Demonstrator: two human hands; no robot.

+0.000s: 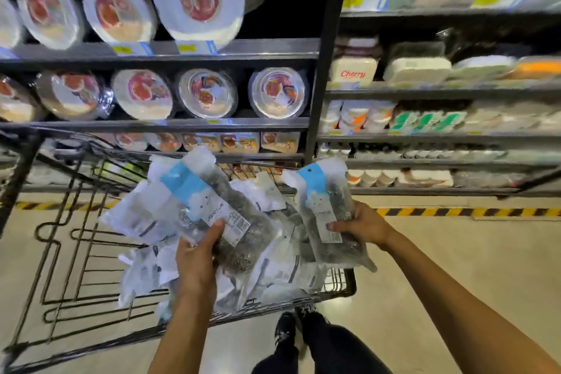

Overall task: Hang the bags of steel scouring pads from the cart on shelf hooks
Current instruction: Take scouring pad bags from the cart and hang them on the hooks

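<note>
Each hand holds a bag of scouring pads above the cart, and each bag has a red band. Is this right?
No: the bands are blue, not red. See the head view: left bag in the left hand, right bag in the right hand.

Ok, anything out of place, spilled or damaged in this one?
Nothing looks spilled or torn. The loose bags lie jumbled at all angles in the cart, untidy but not odd. Shelf goods are too blurred to judge.

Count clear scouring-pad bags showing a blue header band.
2. One clear blue-banded bag in the left hand, one in the right hand. The black wire cart's pile may hide more.
</note>
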